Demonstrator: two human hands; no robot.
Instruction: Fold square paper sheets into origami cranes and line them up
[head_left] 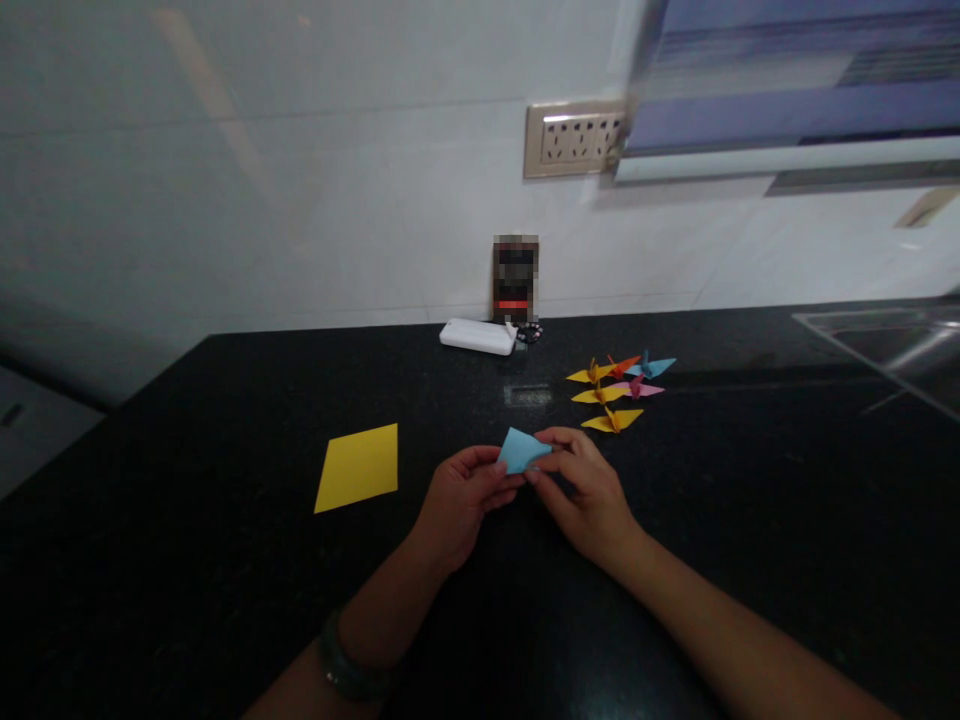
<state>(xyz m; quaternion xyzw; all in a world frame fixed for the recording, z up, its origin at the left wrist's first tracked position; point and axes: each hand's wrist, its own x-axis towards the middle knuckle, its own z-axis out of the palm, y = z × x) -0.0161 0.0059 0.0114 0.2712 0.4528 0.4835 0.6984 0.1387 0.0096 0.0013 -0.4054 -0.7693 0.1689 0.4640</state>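
Note:
A small folded piece of light blue paper [523, 451] is held up between both hands above the dark countertop. My left hand [463, 500] pinches its left corner between thumb and fingers. On the other side, the fingertips and thumb of my right hand [589, 490] close on its right edge. To the left lies a flat sheet of yellow paper [358, 467]. Several folded paper cranes stand to the right beyond my right hand: a yellow paper crane [613, 420] is nearest, with a pink paper crane [639, 387] and a blue paper crane [649, 366] behind it.
At the back of the black countertop [225, 420] lies a white oblong device [478, 336] with a beaded strap [529, 331]. Behind it a blurred dark item [515, 278] leans at the tiled wall. A socket panel [574, 140] is above. A sink edge [870, 352] shows at right.

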